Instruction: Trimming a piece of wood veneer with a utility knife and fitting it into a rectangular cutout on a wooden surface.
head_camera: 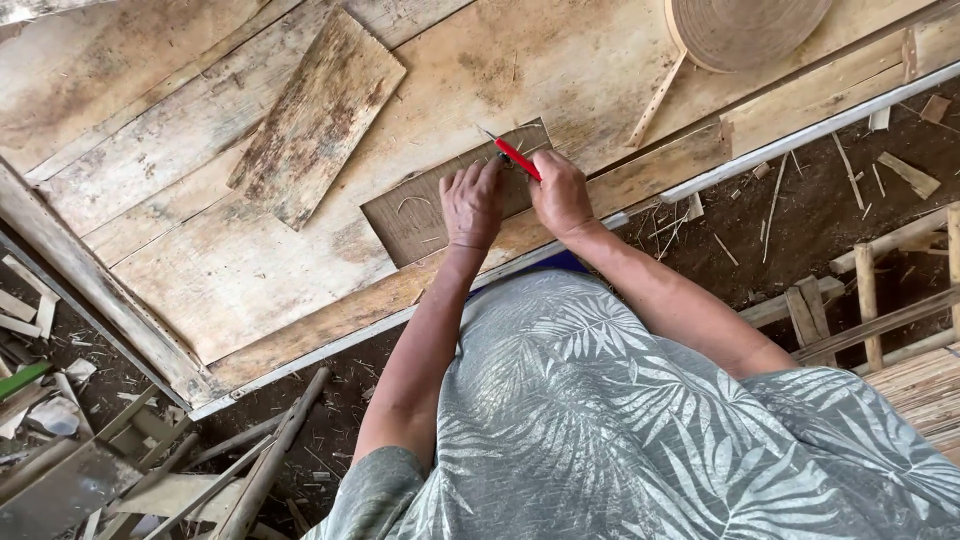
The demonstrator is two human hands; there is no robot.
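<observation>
Sheet: the thin brown rectangular card-like sheet (420, 205) lies flat on the pale weathered wooden desk (200, 270), centre of frame.
Left hand: the left hand (472, 205) rests flat, fingers spread, pressing the sheet; it grips nothing.
Right hand: the right hand (560, 193) is closed around a red-handled pointed tool (515, 157), tip on the sheet.
Risk: the tip sits just beside the left fingers; a slip could nick them, or the sheet could skid and spoil the line.
</observation>
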